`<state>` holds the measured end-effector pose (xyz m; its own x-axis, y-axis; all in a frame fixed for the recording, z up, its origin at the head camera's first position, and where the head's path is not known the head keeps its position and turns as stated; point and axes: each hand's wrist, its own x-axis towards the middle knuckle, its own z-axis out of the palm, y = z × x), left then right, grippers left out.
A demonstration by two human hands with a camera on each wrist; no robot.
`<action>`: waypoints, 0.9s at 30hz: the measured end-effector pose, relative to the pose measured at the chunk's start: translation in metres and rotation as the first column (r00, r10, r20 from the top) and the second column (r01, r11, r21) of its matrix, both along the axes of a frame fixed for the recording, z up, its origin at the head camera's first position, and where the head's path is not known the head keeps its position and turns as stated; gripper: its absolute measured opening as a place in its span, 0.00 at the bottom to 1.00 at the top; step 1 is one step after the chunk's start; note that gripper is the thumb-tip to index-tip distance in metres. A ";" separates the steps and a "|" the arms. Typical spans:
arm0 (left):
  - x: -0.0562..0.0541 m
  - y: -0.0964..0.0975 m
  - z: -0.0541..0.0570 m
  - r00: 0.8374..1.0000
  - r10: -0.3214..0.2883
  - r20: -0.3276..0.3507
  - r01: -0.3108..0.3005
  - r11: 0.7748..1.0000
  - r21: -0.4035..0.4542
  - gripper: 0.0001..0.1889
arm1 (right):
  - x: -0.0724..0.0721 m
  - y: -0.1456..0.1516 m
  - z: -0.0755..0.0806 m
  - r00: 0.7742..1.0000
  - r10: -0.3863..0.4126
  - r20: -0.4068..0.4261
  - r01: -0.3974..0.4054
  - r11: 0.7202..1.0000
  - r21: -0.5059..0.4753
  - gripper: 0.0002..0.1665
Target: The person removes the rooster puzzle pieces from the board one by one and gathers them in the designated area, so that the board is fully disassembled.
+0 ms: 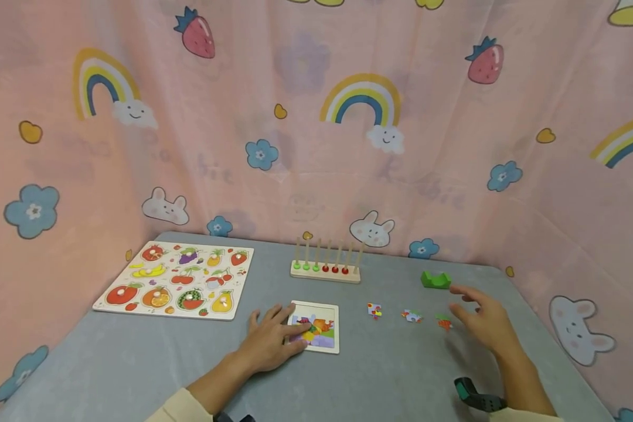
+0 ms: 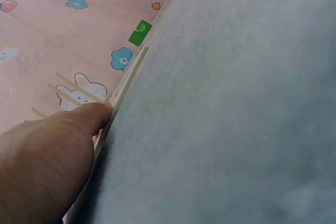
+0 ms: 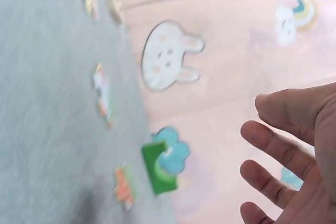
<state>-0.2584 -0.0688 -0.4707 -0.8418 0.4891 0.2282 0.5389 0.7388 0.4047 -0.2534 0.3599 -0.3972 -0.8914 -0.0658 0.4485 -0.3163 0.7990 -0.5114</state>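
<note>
My left hand [image 1: 268,343] rests on the left side of a small wooden-framed jigsaw puzzle [image 1: 323,347], its fingers spread over the frame and the pieces. In the left wrist view the thumb [image 2: 97,115] lies against the frame's edge. Part of the puzzle's picture is filled with colourful pieces; the upper part of the tray shows bare wood. My right hand [image 1: 485,322] hovers above the table with nothing in it, fingers apart. Nearest to it lies an orange-and-green puzzle piece [image 1: 444,322]. Two more pieces, a lilac one [image 1: 412,316] and a multicoloured one [image 1: 374,310], lie further left.
A fruit peg board [image 1: 227,315] lies at the left. Behind the puzzle stands a wooden bead rack [image 1: 324,275] with green and red beads on upright rods. A green notched block [image 1: 435,281] sits at the back right. A patterned pink curtain [image 1: 316,187] borders the table.
</note>
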 end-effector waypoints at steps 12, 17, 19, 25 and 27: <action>-0.002 -0.002 0.000 1.000 -0.002 -0.011 0.002 1.000 0.013 0.21 | 0.005 -0.043 0.020 0.990 0.114 -0.080 -0.119 0.991 -0.054 0.20; -0.001 -0.001 0.000 1.000 -0.002 -0.011 0.003 1.000 0.010 0.21 | 0.003 -0.053 0.018 0.991 0.114 -0.067 -0.119 0.990 -0.076 0.20; -0.002 -0.001 0.000 1.000 -0.001 -0.008 0.001 1.000 0.013 0.21 | 0.002 -0.057 0.018 0.992 0.110 -0.062 -0.115 0.990 -0.080 0.20; -0.004 -0.001 -0.001 1.000 0.009 -0.003 -0.008 0.999 0.032 0.20 | 0.001 -0.072 0.021 0.992 0.118 -0.048 -0.122 0.987 -0.106 0.20; -0.004 -0.001 -0.001 1.000 0.012 0.000 -0.012 0.999 0.044 0.20 | 0.000 -0.077 0.022 0.992 0.118 -0.043 -0.123 0.986 -0.114 0.21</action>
<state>-0.2623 -0.0698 -0.4720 -0.8477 0.4683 0.2491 0.5299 0.7270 0.4367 -0.2535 0.2829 -0.3747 -0.8632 -0.1173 0.4910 -0.4266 0.6895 -0.5853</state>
